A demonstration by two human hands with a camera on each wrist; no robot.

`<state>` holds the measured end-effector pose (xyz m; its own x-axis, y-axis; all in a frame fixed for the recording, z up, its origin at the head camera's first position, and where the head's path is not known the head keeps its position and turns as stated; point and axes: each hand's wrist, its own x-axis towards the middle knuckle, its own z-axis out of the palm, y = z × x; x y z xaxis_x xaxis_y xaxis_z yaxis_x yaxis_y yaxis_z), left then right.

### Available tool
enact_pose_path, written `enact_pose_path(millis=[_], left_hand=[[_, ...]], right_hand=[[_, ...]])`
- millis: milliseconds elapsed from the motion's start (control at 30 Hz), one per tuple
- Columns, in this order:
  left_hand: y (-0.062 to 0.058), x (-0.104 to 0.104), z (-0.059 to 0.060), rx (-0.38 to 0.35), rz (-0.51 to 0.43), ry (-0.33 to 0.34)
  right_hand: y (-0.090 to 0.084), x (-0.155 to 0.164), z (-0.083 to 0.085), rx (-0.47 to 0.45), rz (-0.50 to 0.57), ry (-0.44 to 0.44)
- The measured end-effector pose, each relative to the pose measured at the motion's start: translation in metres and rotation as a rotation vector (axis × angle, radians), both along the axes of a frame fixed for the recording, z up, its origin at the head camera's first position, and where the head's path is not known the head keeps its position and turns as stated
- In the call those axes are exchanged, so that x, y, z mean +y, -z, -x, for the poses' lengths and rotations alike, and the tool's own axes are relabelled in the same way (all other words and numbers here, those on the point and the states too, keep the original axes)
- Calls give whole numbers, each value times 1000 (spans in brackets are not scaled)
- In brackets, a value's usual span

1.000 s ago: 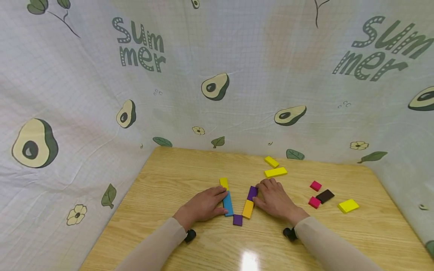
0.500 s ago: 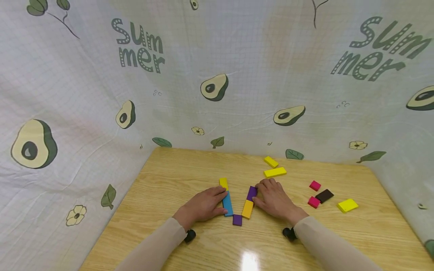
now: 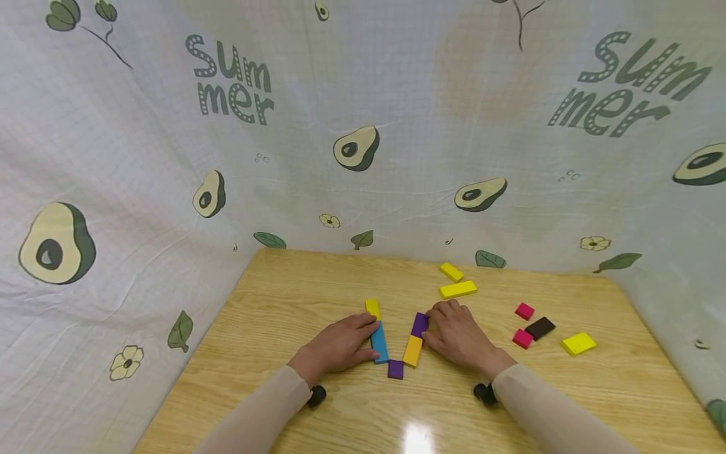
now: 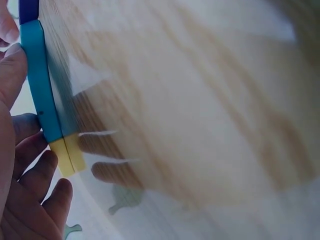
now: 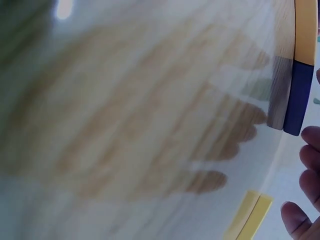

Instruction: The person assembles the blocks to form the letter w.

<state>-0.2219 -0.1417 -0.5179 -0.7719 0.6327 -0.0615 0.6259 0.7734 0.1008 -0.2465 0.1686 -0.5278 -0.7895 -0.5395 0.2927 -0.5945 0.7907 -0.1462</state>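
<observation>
Several coloured blocks form a V on the wooden table. Its left arm is a blue block point(image 3: 379, 342) with a yellow block point(image 3: 372, 308) at its far end. A purple block point(image 3: 420, 324) and an orange block point(image 3: 413, 351) make up the right arm, and a small purple square block point(image 3: 396, 369) sits at the bottom. My left hand point(image 3: 340, 343) touches the blue block's outer side with relaxed fingers, thumb near its lower end. Beside the upper purple block lies my right hand point(image 3: 459, 334), fingers loosely bent. In the right wrist view its fingertips are right by that purple block point(image 5: 299, 97).
Two yellow blocks point(image 3: 457, 289) lie behind my right hand. Farther right are two pink blocks point(image 3: 523, 338), a dark brown block point(image 3: 540, 328) and another yellow block point(image 3: 578, 343). A printed white cloth point(image 3: 408, 189) hangs along the table's back and sides.
The head view has shifted slightly. Both hands and the blocks otherwise stay as they were.
</observation>
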Motion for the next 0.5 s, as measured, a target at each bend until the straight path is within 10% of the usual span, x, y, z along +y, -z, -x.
enact_pose_path(millis=[500], left_hand=[[-4,1,0,19,29,9]], right_hand=[[2,1,0,-9,-16,1]])
